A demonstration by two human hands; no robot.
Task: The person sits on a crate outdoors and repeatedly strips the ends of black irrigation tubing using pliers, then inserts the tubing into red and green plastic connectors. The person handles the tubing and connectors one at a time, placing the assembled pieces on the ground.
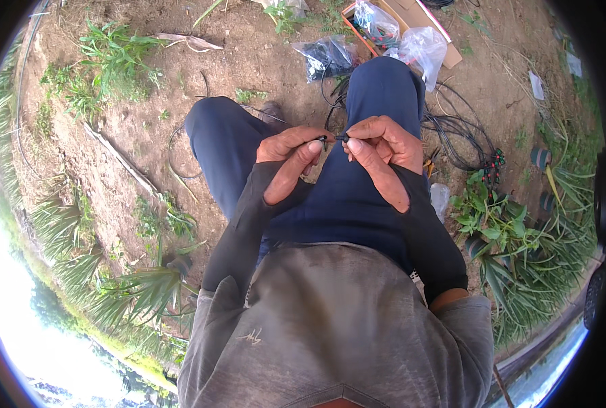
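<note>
Over my lap, both hands are raised with their fingertips nearly meeting. My left hand (290, 155) pinches the end of a thin black tube or cable (324, 141) between thumb and fingers. Opposite it, my right hand (386, 144) is closed on a small black piece (346, 137), which looks like a fitting; its exact kind is too small to tell. A narrow dark strand seems to span the gap between the two pinches, but whether the pieces are joined I cannot tell.
Beyond my right knee lie a bag of black parts (326, 57), an open cardboard box (412, 15) and a clear plastic bag (423, 49). Coiled black tubing (463, 132) with red-tipped ends rests on the ground to the right. Leafy plants (497, 217) grow nearby; a stick (121, 160) lies left.
</note>
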